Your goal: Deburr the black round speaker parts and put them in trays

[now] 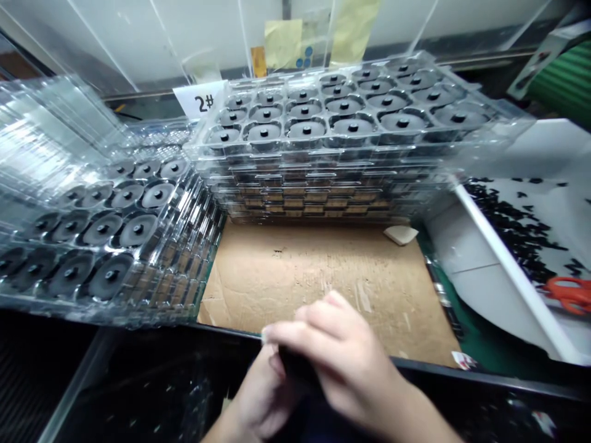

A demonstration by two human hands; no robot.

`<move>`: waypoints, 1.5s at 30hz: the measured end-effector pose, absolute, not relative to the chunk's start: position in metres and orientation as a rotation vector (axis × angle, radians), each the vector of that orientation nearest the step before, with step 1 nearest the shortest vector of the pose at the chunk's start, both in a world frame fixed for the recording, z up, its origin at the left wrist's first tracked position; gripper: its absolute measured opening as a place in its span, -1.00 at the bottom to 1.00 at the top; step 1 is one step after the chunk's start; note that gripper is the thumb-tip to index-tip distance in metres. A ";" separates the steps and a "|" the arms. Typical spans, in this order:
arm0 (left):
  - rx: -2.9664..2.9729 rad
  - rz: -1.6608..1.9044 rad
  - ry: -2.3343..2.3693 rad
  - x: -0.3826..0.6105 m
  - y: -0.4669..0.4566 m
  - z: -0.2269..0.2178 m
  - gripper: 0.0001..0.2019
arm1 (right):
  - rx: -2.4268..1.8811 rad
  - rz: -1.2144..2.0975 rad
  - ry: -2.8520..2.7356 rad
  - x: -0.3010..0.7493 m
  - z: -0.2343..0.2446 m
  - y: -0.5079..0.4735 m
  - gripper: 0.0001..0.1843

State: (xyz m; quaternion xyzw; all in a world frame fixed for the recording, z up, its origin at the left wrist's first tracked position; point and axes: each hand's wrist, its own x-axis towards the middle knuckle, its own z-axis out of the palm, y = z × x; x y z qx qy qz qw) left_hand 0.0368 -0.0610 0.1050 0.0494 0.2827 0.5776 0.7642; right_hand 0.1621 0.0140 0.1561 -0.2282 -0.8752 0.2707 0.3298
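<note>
At the front edge of the bench my two hands come together, blurred by motion. My left hand [265,394] is curled closed below and to the left. Over it bends my right hand [341,351], its fingers closed and reaching across to the left thumb. Something dark [298,368] shows between the palms; its shape is mostly hidden, so I cannot tell its kind. Beyond the hands lies a worn cardboard sheet [295,264].
Clear plastic trays of round dark parts with centre posts form a back stack [305,178] and a left stack [152,271]. To the right, a white bin [503,246] holds small black pieces [512,227] and orange-handled scissors [570,294]. A pale wedge-shaped scrap [401,234] lies on the cardboard.
</note>
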 end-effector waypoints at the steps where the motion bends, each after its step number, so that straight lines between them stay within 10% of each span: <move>1: 0.114 1.252 0.620 0.037 -0.059 0.107 -0.70 | -0.683 0.774 -2.313 0.166 0.155 0.017 -0.72; 15: -0.051 1.362 0.942 0.034 -0.055 0.118 -0.38 | -1.363 1.094 -2.023 0.198 0.052 0.016 -0.78; 26: -0.040 1.285 0.938 0.037 -0.050 0.117 -0.56 | -0.844 0.895 -2.073 0.159 0.164 0.003 -0.73; 33: -0.020 1.260 0.894 0.043 -0.052 0.117 -0.73 | -0.904 0.800 -2.116 0.154 0.160 0.005 -0.73; 39: -0.104 1.201 0.868 0.036 -0.054 0.112 -0.33 | -0.810 1.089 -2.266 0.184 0.158 0.002 -0.77; 45: -0.118 1.180 0.804 0.041 -0.049 0.118 -0.47 | -0.956 0.758 -2.335 0.193 0.155 0.014 -0.70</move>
